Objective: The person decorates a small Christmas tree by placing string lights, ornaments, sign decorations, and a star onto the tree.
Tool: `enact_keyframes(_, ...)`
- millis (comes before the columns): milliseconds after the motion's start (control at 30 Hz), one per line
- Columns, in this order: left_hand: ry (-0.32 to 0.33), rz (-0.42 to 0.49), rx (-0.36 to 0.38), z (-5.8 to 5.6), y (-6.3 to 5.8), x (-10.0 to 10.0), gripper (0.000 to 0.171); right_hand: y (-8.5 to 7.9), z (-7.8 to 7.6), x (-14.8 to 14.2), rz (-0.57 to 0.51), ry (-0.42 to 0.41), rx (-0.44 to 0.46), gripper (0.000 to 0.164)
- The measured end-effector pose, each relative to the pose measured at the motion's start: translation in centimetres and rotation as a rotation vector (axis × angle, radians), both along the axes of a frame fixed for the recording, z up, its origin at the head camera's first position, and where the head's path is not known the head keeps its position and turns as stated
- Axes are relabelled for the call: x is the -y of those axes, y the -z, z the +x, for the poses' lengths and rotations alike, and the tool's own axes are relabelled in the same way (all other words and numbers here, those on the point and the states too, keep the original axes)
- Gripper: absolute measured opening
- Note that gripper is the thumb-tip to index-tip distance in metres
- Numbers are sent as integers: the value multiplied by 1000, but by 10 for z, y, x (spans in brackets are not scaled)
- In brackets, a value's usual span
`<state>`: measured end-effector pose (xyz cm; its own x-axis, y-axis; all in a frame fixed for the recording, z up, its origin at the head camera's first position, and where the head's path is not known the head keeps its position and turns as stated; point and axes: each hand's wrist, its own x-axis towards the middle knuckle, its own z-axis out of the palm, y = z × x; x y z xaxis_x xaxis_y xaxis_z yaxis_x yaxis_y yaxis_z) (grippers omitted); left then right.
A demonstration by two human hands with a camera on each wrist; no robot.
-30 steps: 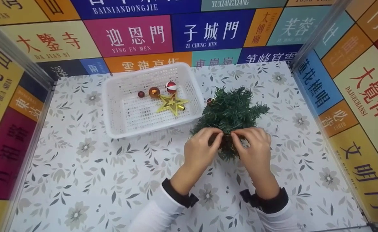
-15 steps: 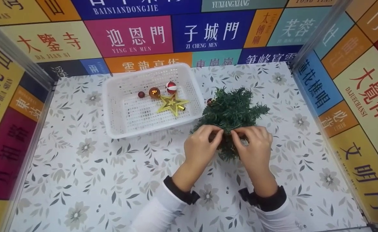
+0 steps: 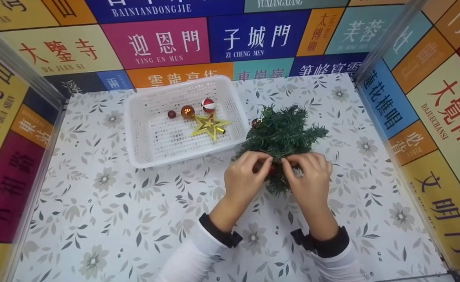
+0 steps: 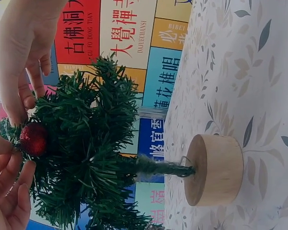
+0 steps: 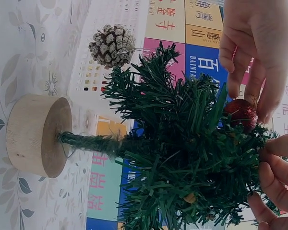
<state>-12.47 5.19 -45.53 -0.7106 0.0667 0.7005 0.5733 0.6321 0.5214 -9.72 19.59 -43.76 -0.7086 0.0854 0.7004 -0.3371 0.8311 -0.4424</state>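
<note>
A small green Christmas tree [image 3: 281,129] stands on a round wooden base [image 4: 216,170]. A glittery red ball ornament [image 5: 241,115] hangs near its top, partly hidden by the left hand in the head view. My left hand [image 3: 243,174] has thumb and index finger pinched just above the ball, where a thin gold loop [image 5: 253,100] shows. Facing it, my right hand [image 3: 312,176] pinches a twig tip of the tree with thumb and index finger. Its fingertips are close to the left ones. A frosted pine cone [image 5: 112,46] hangs on another branch.
Left of the tree sits a white perforated basket [image 3: 136,156]. It holds a gold star [image 3: 209,125], a copper ball [image 3: 187,112], a small dark red ball [image 3: 171,114] and a red-and-white ball [image 3: 208,105]. Lettered panels [image 3: 167,43] wall the floral tabletop.
Both hands have risen slightly over the last second, still at the same branch. The red ball now shows beneath the left fingers in the head view. The basket and tree have stayed put.
</note>
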Motion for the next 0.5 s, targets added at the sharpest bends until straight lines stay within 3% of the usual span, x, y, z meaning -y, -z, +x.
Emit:
enact_keyframes(200, 14, -10, -45, 1, 1, 3, 9, 1, 0, -1, -16, -14, -15, 11)
enact_keyframes(500, -54, -63, 29, -3, -1, -1, 11, 3, -2, 2, 26, 55, 9, 13)
